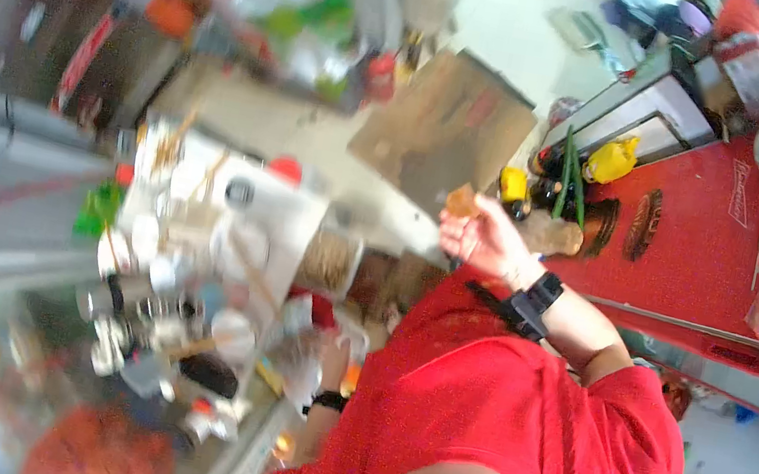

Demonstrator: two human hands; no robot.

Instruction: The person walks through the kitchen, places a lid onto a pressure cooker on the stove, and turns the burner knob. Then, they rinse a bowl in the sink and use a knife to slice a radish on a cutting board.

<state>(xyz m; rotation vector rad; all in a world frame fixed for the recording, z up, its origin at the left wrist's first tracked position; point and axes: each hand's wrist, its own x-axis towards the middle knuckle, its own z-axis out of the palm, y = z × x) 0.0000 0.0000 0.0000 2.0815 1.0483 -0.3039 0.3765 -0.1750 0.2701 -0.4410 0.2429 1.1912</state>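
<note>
My right hand (477,232) is raised in front of the red shirt, with a dark wristband on the wrist. Its fingers are closed on a small orange-brown piece (463,201), whose kind I cannot make out. Lower and to the left, my left hand (332,361) is by a clear plastic bag (298,365). Blur smears its fingers, so their hold does not show. A dark band circles the left wrist.
A cluttered white table (296,222) holds cups, bowls and utensils on the left. At right stands a red chest (682,250) with bottles, green stalks and a yellow bag (611,159) near its edge. A brown board (440,126) lies on the floor beyond.
</note>
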